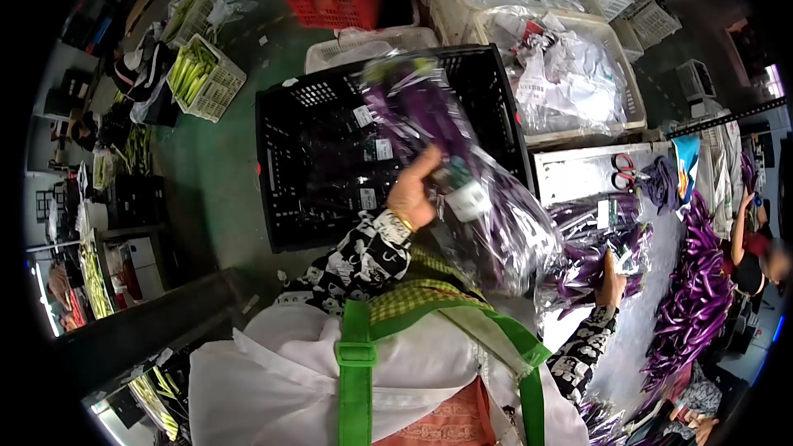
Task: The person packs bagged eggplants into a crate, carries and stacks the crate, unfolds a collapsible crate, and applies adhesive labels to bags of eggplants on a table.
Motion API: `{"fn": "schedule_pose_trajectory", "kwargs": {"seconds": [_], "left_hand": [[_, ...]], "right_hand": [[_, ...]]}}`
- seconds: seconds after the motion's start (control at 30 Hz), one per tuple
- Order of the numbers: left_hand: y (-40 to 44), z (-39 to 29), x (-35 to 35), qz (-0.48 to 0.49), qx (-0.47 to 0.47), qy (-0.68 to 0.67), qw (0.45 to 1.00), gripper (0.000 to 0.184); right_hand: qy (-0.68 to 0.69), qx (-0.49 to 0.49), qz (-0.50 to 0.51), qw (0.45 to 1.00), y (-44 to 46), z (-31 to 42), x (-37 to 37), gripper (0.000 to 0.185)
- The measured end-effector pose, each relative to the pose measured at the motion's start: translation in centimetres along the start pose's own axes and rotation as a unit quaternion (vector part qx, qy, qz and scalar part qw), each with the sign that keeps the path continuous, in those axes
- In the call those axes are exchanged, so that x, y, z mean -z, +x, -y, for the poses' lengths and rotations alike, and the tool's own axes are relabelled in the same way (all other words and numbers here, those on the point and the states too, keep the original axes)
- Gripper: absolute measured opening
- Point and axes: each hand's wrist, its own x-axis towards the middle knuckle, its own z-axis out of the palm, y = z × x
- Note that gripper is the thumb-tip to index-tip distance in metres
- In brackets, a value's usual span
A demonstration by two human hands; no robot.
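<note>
My left hand (415, 192) is closed on a clear plastic bag of long purple eggplants (487, 198), with a white label on its side. This bag is tilted over the right side of a black crate (277, 235) and is partly smeared by motion. Inside the crate lie several labelled bags of eggplants (343, 153). On the metal table to the right, my right hand (610, 282) grips another bagged bunch of eggplants (591, 239); its fingers are partly hidden by the plastic.
Loose eggplants (690, 306) are heaped on the metal table (632, 351). Red-handled scissors (624, 172) lie near its far end. Beyond the black crate stand a red crate (330, 4) and a white crate of plastic bags (570, 74). Another person (752, 256) is at the far right.
</note>
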Motion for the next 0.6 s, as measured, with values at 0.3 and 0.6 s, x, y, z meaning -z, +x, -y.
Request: {"fn": "schedule_pose_trajectory", "kwargs": {"seconds": [0.3, 0.6], "left_hand": [[7.0, -12.0, 9.8, -0.084, -0.232, -0.1, 0.964, 0.037], [6.3, -7.7, 16.7, -0.388, -0.143, -0.179, 0.893, 0.039]], "right_hand": [[0.189, -0.056, -0.025, 0.98, -1.5, 1.2, 0.2, 0.036], [-0.064, 0.234, 0.06, 0.968, -10.5, 12.4, -1.0, 0.032]]}}
